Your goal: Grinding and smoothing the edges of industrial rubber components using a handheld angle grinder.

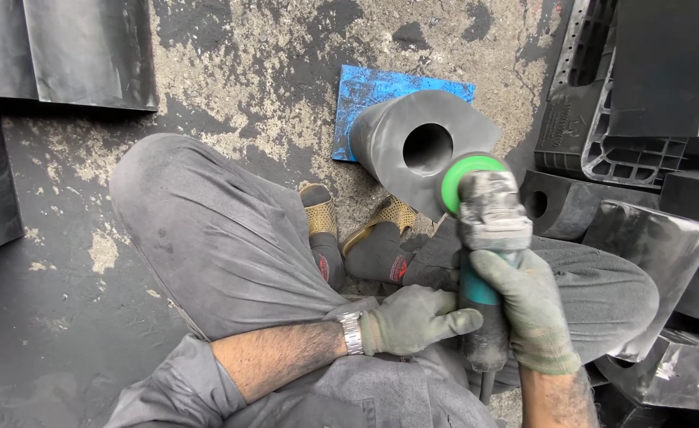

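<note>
The person sits cross-legged on a stained concrete floor [230,71], grey trousers filling the middle of the view. Both hands wear grey-green work gloves and both are on an angle grinder [488,238].

The right hand [533,309] is clenched round the grinder's teal body, fingers wrapped over the top — a full, firm grip. The left hand [413,319] comes in from the side, a metal watch [352,333] at the wrist; its fingers close against the lower part of the grinder's body, just beside the right hand, so this grip too is grasping the tool.

The grinder points away from the person. Its green disc [464,178] stands on edge and meets the near face of a dark grey block [401,131] — a chunky piece with a round hole through it. The block lies tilted on the floor right in front of the feet, partly resting on a blue board [365,99] with worn paint. Just below the block are the person's two feet in dark socks and tan mesh sandals [393,214].

To the right, more dark blocks [651,230] of the same kind are piled close together, with a black plastic crate [603,143] behind them. At upper left, dark flat sheets [72,47] lie on the floor, well apart from the work.
</note>
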